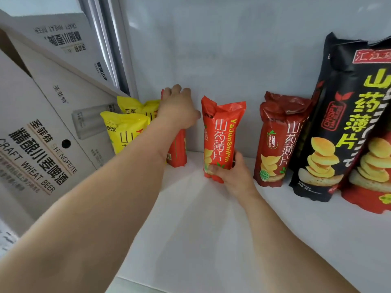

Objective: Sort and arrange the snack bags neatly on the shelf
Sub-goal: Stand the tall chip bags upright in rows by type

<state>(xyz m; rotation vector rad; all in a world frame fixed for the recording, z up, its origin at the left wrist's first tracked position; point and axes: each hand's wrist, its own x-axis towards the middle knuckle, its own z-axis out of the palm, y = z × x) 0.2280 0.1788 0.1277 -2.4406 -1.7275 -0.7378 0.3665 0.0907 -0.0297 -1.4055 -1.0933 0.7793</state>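
Note:
On the white shelf my right hand grips the bottom of an upright orange-red snack bag at the centre. My left hand covers the top of a second orange-red bag standing just to its left, fingers wrapped over it. Two yellow bags stand further left by the shelf's post. To the right stand a dark red bag and two tall black bags.
White cardboard beer cartons lean at the left, close to the yellow bags. The shelf's grey back wall rises behind the bags. The shelf's front part lies bare below my forearms.

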